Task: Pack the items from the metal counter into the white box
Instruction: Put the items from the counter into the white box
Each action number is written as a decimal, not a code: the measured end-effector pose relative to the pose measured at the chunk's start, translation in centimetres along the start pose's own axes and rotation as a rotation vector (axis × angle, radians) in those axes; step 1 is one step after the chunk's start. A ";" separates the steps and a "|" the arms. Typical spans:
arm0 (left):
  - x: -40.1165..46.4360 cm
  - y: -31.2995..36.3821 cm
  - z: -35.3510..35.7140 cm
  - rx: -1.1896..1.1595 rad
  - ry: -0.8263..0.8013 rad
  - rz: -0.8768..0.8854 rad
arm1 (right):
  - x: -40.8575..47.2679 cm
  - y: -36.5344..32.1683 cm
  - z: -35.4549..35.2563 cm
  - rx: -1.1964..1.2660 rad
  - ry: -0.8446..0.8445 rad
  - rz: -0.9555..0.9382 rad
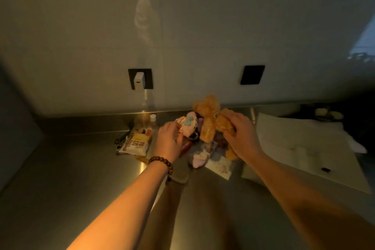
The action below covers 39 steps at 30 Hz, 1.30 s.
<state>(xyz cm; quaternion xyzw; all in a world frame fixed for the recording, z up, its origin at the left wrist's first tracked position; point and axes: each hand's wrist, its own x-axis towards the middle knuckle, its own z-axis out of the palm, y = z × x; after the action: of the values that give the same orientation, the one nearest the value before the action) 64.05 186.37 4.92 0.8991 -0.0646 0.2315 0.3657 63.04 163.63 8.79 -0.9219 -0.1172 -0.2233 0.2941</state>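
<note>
Two plush toys are lifted out of a small heap of items near the back edge of the metal counter (60, 178). The right hand (242, 132) has its fingers curled round the limb of a tan teddy bear (209, 119), holding it above the heap with its head toward the back wall. The left hand (169, 140) grips a pink plush doll (188, 126) with pale blue dots on its face, just beside the bear and touching it. A wooden bead bracelet (162, 163) circles the left wrist.

Below the two toys the heap holds a pale lilac soft item (199, 158), a flat clear packet (220, 166) toward the counter's front, and some darker small things too dim to name. To the left of the heap lies a white snack packet (136, 144) with red and yellow print, and behind it, close to the back edge, stands a small clear bottle (152, 122) with a white cap.

The white box (304, 148) sits at the right end of the counter, near the heap but apart from it; its lid or flap rises toward the back.

On the wall above the back edge are two dark socket plates: the left one (130, 76) carries a white plug adapter (139, 80), the right one (252, 74) is bare.
</note>
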 end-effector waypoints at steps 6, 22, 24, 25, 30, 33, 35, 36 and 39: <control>3.2 7.1 6.3 -0.067 -0.105 0.141 | -0.6 7.9 -9.4 -0.033 0.131 0.179; 6.8 16.0 19.7 -0.078 -0.222 0.180 | -3.6 27.0 -10.9 0.068 -0.396 0.288; 7.2 16.4 20.7 -0.082 -0.223 0.199 | -3.2 27.9 -10.0 0.038 -0.464 0.298; 7.4 16.6 21.1 -0.081 -0.229 0.211 | -3.0 28.3 -9.6 0.059 -0.488 0.286; 7.6 17.3 22.1 -0.078 -0.267 0.285 | -2.6 28.8 -8.5 0.009 -0.585 0.247; 7.3 17.6 22.0 -0.072 -0.292 0.317 | -1.6 27.0 -9.5 0.159 -0.403 0.333; 7.0 17.8 22.0 -0.057 -0.303 0.340 | -0.3 25.4 -10.7 0.346 -0.254 0.349; 6.9 18.0 21.9 -0.052 -0.303 0.354 | 0.4 24.5 -11.3 0.457 -0.215 0.360; 6.5 18.7 21.7 -0.038 -0.290 0.405 | 1.7 22.6 -12.5 0.614 -0.203 0.347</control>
<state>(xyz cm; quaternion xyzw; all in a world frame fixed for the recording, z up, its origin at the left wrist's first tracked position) 72.44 158.24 6.11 0.8847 -0.2998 0.1675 0.3153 68.08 138.20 7.64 -0.8144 -0.0491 -0.0317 0.5773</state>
